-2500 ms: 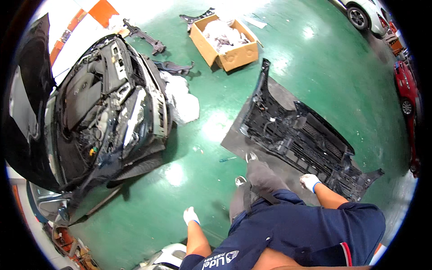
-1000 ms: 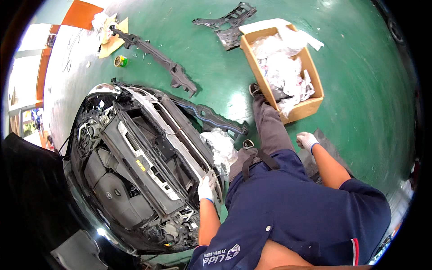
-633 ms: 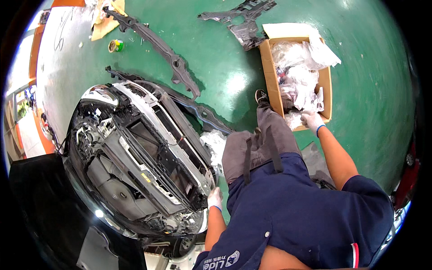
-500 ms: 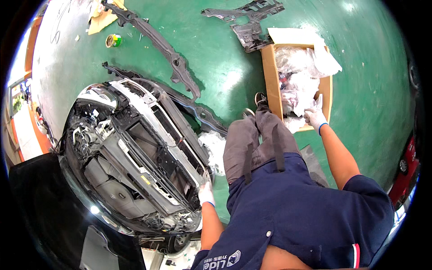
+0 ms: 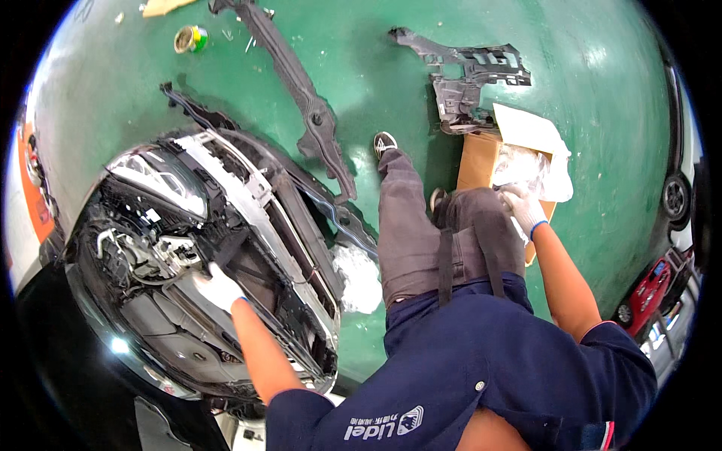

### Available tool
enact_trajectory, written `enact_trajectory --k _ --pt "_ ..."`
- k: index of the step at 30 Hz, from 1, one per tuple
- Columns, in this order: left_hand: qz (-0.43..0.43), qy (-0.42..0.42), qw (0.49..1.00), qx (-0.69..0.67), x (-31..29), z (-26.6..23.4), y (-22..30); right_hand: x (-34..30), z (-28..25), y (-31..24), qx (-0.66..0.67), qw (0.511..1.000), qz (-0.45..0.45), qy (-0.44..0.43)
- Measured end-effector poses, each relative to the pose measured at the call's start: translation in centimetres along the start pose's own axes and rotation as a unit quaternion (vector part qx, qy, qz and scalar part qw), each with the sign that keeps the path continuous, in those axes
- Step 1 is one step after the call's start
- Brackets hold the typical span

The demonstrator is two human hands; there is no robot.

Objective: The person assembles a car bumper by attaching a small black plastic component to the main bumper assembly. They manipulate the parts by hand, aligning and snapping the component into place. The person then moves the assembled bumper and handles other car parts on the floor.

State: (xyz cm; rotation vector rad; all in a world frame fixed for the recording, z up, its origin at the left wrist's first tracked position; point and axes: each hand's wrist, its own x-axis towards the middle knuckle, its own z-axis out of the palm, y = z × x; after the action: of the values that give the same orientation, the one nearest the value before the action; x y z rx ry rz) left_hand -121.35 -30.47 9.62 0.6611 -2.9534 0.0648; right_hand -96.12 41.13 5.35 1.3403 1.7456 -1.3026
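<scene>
My left hand (image 5: 218,288), in a white glove, reaches over the opened engine bay (image 5: 173,259) of a car with its front bumper off. Its fingers are apart, close to the dark front panel behind the pale crossbeam (image 5: 233,199). A headlight (image 5: 162,180) sits at the car's far corner. By my raised right knee is my right hand (image 5: 520,207), also gloved, its fingers curled together. Whatever they hold, if anything, is hidden. Beyond that hand stands an open cardboard box (image 5: 477,161) with clear plastic wrapping (image 5: 519,167) inside.
A long black trim strip (image 5: 297,90) and a black plastic bracket (image 5: 470,75) lie on the green floor. Crumpled white plastic (image 5: 357,278) lies beside the car front. A round tin (image 5: 190,39) stands at the far left. A red vehicle (image 5: 645,297) is at the right.
I have stepped forward along the car. My left hand has moved from the front edge to over the engine bay and opened. My right hand stays curled, now by my knee.
</scene>
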Motion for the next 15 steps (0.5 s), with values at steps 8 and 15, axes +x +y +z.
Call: enact_trajectory --k 8,15 --pt "0.082 -0.012 0.989 0.121 9.5 3.9 -3.0 5.9 10.0 -16.4 -0.014 0.983 -0.014 -0.180" --pt "0.112 0.015 0.986 0.125 10.7 5.7 -0.9 13.7 13.8 -18.2 -0.386 0.882 -0.035 -0.268"
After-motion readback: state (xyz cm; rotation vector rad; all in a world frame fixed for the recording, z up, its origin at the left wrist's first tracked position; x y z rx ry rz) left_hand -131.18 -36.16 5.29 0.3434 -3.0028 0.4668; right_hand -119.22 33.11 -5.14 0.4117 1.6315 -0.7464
